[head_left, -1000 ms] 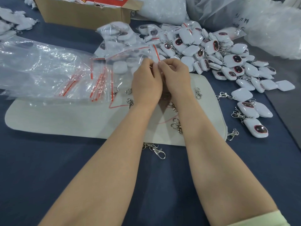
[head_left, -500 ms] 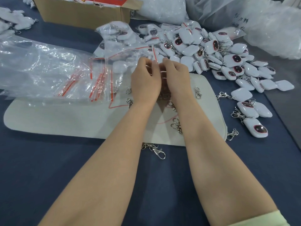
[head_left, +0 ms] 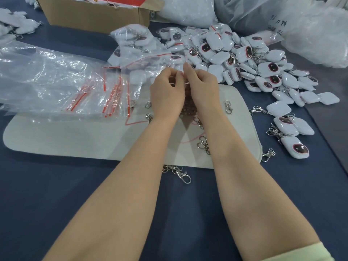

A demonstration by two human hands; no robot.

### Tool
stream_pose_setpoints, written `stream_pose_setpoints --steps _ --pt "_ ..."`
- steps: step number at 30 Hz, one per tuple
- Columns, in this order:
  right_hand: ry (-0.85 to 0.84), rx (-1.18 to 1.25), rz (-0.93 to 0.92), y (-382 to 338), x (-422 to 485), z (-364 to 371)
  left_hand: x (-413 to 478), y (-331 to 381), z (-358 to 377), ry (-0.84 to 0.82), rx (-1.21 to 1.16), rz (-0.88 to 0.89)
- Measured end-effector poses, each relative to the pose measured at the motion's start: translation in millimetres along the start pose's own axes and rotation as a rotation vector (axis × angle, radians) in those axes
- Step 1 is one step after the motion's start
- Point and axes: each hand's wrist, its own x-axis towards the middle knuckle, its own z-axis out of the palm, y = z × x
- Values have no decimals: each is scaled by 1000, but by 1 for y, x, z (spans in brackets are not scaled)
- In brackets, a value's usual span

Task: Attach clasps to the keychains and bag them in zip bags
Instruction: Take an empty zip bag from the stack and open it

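My left hand (head_left: 166,93) and my right hand (head_left: 202,87) meet above the grey mat (head_left: 75,140). Both pinch the red-striped top edge of a small clear zip bag (head_left: 183,72) between their fingertips. What the bag holds is hidden behind my hands. A heap of white keychains (head_left: 244,61) with dark red faces lies just beyond and to the right. Loose silver clasps (head_left: 203,144) lie on the mat under my wrists, and another clasp (head_left: 183,176) lies at its near edge.
A stack of clear zip bags (head_left: 84,91) with red strips lies at the left. A cardboard box (head_left: 94,14) stands at the back, with large plastic sacks (head_left: 310,34) at the back right. Filled bags (head_left: 135,44) pile near the box. A few keychains (head_left: 293,146) lie at the right.
My fingertips have moved along the bag's top edge and drawn closer together. The arms have barely shifted.
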Motion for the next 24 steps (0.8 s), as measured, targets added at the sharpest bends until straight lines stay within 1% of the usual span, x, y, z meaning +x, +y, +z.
stream_pose_setpoints --steps 4,10,12,17,24 --pt "-10 45 0 1 -1 -2 0 0 0 2 -4 25" --pt "-39 302 54 -3 -4 -8 -4 2 3 -26 -60 24" --pt "-49 294 57 -3 -4 -8 -5 1 3 -32 -39 38" --pt "1 242 69 -4 -3 -6 -4 2 0 -45 19 78" --pt "6 239 72 -3 -3 -3 -2 2 -1 -31 72 47"
